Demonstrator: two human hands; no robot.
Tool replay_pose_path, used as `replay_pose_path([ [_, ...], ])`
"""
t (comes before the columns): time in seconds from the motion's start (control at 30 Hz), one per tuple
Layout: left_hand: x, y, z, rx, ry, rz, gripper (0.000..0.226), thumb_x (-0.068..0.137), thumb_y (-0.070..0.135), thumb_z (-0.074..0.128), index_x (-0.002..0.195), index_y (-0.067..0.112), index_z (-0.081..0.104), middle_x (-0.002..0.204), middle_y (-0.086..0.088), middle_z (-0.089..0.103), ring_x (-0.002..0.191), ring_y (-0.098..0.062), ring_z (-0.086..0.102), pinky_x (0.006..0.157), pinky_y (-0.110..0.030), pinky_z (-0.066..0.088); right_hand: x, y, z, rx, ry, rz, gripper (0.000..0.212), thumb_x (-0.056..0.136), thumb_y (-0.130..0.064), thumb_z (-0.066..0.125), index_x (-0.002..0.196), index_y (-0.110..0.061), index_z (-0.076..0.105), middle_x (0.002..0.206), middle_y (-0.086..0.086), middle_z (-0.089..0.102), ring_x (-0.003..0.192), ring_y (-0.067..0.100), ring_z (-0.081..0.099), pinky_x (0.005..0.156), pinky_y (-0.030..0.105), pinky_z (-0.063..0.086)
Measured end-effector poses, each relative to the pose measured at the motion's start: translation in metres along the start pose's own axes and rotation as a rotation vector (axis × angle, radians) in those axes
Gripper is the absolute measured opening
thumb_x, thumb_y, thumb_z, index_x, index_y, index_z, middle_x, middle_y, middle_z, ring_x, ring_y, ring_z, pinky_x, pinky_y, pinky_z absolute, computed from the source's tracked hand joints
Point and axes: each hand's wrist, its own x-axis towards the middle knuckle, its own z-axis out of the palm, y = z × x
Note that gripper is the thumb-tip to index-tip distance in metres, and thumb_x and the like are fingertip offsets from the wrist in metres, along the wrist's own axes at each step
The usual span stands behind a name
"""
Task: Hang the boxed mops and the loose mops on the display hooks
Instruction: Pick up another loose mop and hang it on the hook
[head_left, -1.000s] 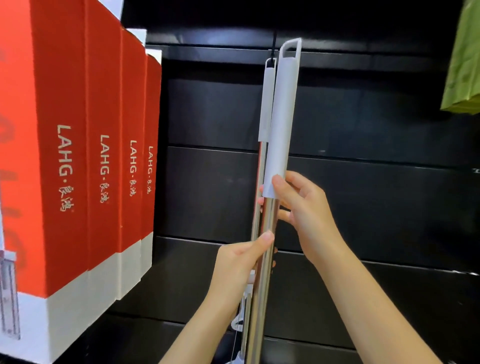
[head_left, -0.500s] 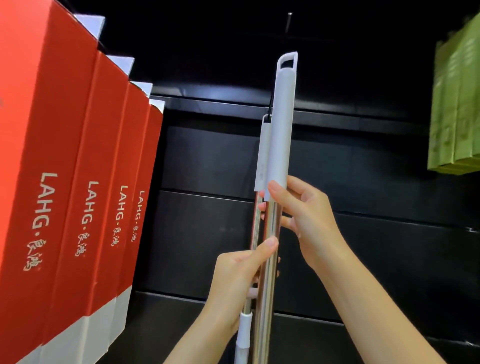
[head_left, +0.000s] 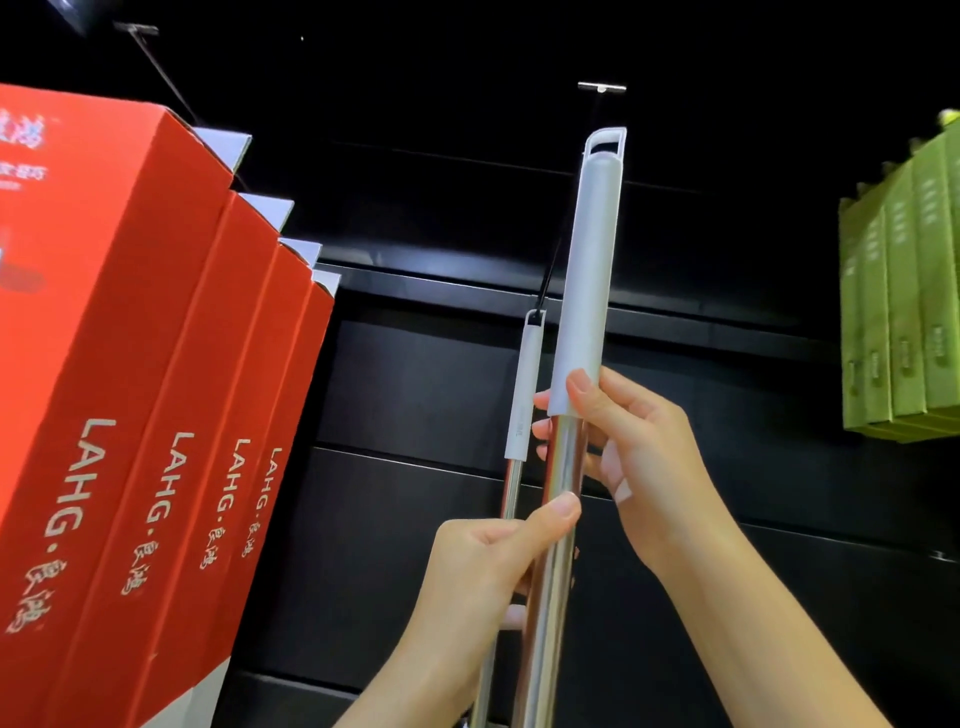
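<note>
I hold a loose mop (head_left: 589, 270) upright by its shiny metal pole, its grey handle grip with a hanging loop at the top. My right hand (head_left: 628, 447) grips it where grip meets pole; my left hand (head_left: 498, 566) grips the pole lower down. The loop sits just below the silver tip of a black display hook (head_left: 601, 87). A second loose mop (head_left: 524, 395) hangs behind from the same hook's rod, close to the wall. Several red boxed mops (head_left: 156, 389) marked LAHG hang in a row at the left.
A black slatted display wall (head_left: 426, 395) fills the background. Several green boxes (head_left: 904, 322) hang at the right edge. Another black hook (head_left: 137, 28) sticks out above the red boxes at the upper left.
Both hands have raised the held mop, so its loop has climbed well above the hanging mop's top toward the hook tip. My view has tilted upward.
</note>
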Motion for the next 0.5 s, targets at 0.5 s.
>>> replay_pose_path([
  [0.5, 0.024, 0.010, 0.004, -0.012, 0.024, 0.056, 0.057, 0.062, 0.056, 0.065, 0.074, 0.001, 0.074, 0.071, -0.007, 0.073, 0.060, -0.011, 0.068, 0.055, -0.019, 0.054, 0.025, -0.007, -0.002, 0.114, -0.060, 0.089, 0.029, 0.088, -0.028, 0.057, 0.111, -0.011, 0.063, 0.098, 0.012, 0.072, 0.076, 0.018, 0.069, 0.065, 0.028, 0.057],
])
